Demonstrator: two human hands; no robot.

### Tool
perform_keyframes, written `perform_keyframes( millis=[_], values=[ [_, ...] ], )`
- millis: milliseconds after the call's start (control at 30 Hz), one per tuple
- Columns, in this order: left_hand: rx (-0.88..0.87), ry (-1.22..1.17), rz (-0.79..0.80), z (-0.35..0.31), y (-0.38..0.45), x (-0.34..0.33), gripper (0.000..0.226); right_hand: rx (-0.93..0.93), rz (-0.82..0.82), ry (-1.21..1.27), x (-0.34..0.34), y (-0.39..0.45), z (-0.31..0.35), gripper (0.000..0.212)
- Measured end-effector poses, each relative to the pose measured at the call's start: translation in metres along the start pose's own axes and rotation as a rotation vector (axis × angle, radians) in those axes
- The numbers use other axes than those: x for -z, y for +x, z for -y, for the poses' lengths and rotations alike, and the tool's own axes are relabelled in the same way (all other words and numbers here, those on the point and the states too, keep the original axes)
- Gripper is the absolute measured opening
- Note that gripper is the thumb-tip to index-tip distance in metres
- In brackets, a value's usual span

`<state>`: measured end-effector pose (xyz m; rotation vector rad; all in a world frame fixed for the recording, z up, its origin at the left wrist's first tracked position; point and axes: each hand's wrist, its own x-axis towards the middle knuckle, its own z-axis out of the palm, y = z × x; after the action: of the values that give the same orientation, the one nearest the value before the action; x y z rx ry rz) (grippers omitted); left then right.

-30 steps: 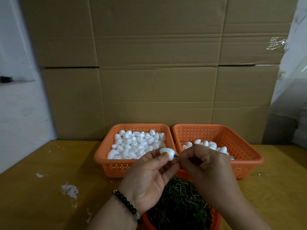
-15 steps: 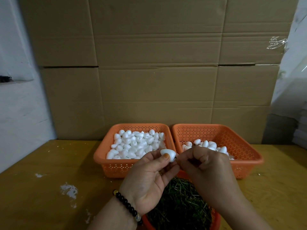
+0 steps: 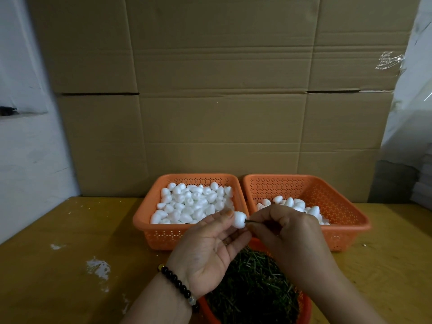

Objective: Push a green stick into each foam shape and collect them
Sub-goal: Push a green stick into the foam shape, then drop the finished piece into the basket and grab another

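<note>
My left hand (image 3: 208,249) pinches a white foam shape (image 3: 240,219) between thumb and fingertips above the table. My right hand (image 3: 287,235) pinches a thin green stick (image 3: 251,221) whose tip touches the right side of the foam shape. Behind them, the left orange basket (image 3: 149,230) is piled with several plain foam shapes (image 3: 191,204). The right orange basket (image 3: 346,220) holds fewer foam shapes (image 3: 292,203), partly hidden by my right hand. A round orange bowl (image 3: 306,307) full of green sticks (image 3: 254,284) sits below my hands.
The baskets stand on a yellow wooden table (image 3: 70,277) with white smears (image 3: 98,267) at the left. Flattened cardboard (image 3: 222,90) forms a wall right behind the baskets. A white wall (image 3: 23,160) is on the left and clear plastic sheeting (image 3: 413,90) on the right.
The foam shape and stick stay between my hands; the stick now shows between my right fingers and the foam. Both hands shifted only slightly.
</note>
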<state>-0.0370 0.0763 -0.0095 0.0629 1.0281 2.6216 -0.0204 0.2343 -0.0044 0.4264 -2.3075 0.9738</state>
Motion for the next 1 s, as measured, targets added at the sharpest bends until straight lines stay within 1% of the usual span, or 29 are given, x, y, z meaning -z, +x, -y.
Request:
perform_keyframes(
  millis=[100, 200, 267, 300, 433, 600, 667, 733, 767, 833, 867, 900, 933, 967, 1000],
  values=[
    [-0.013, 0.040, -0.018, -0.007, 0.000, 0.003, 0.036, -0.031, -0.055, -0.038, 0.001, 0.005, -0.016, 0.013],
    [-0.059, 0.030, -0.118, -0.014, 0.002, 0.008, 0.035, -0.105, -0.118, -0.121, 0.006, 0.015, -0.044, 0.009],
    [-0.097, 0.027, -0.158, -0.018, 0.003, 0.011, 0.035, -0.141, -0.128, -0.214, 0.010, 0.023, -0.064, 0.004],
    [-0.107, 0.030, -0.164, -0.019, 0.004, 0.012, 0.034, -0.161, -0.127, -0.254, 0.011, 0.027, -0.073, 0.005],
    [-0.119, 0.045, -0.155, -0.020, 0.004, 0.015, 0.023, -0.203, -0.100, -0.405, 0.014, 0.037, -0.100, 0.026],
    [-0.170, 0.125, -0.162, -0.019, 0.006, 0.018, 0.016, -0.291, -0.024, -0.655, 0.012, 0.040, -0.114, 0.034],
    [-0.196, 0.175, -0.182, -0.018, 0.008, 0.020, 0.017, -0.312, -0.031, -0.764, 0.011, 0.038, -0.114, 0.030],
    [-0.223, 0.230, -0.207, -0.017, 0.010, 0.022, 0.019, -0.286, -0.090, -0.787, 0.009, 0.034, -0.110, 0.022],
    [-0.238, 0.257, -0.218, -0.017, 0.011, 0.023, 0.020, -0.244, -0.130, -0.745, 0.006, 0.031, -0.106, 0.020],
    [-0.267, 0.306, -0.240, -0.016, 0.013, 0.026, 0.020, -0.106, -0.184, -0.608, 0.000, 0.023, -0.092, 0.016],
    [-0.280, 0.327, -0.252, -0.016, 0.014, 0.028, 0.020, -0.022, -0.181, -0.526, -0.002, 0.018, -0.081, 0.014],
    [-0.295, 0.347, -0.267, -0.017, 0.015, 0.029, 0.020, 0.046, -0.137, -0.440, -0.003, 0.013, -0.068, 0.011],
    [-0.310, 0.366, -0.283, -0.018, 0.016, 0.031, 0.019, 0.083, -0.046, -0.368, -0.004, 0.007, -0.056, 0.009],
    [-0.327, 0.385, -0.297, -0.020, 0.016, 0.034, 0.020, 0.086, 0.096, -0.324, -0.006, 0.001, -0.047, 0.008],
    [-0.347, 0.407, -0.309, -0.023, 0.017, 0.036, 0.020, 0.071, 0.263, -0.311, -0.008, -0.005, -0.039, 0.017]
  ],
)
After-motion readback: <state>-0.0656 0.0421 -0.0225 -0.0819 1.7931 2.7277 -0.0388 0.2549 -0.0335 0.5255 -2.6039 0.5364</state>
